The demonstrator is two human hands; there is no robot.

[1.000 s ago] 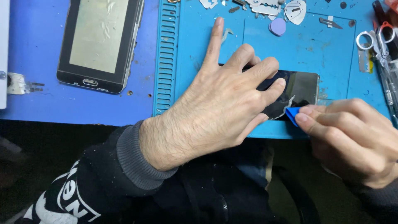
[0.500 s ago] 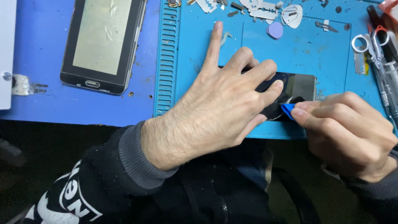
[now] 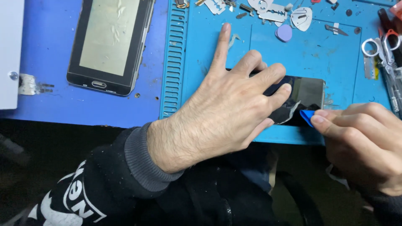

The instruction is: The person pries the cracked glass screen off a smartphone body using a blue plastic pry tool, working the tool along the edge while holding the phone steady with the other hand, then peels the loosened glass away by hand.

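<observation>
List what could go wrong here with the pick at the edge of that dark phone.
1. The blue pick in the right hand sits at the phone's near edge; pushed too deep or levered hard, it might crack the panel.
2. The left hand pins the phone flat; if it slides on the blue mat, the pick could slip toward the fingers.
3. Loose razor blades lie just beyond.

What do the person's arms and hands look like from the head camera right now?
Both hands, left hand and right hand, are bare, with no gloves or rings. The left sleeve is black with a grey ribbed cuff and white printed lettering. The right sleeve is barely visible, dark.
</observation>
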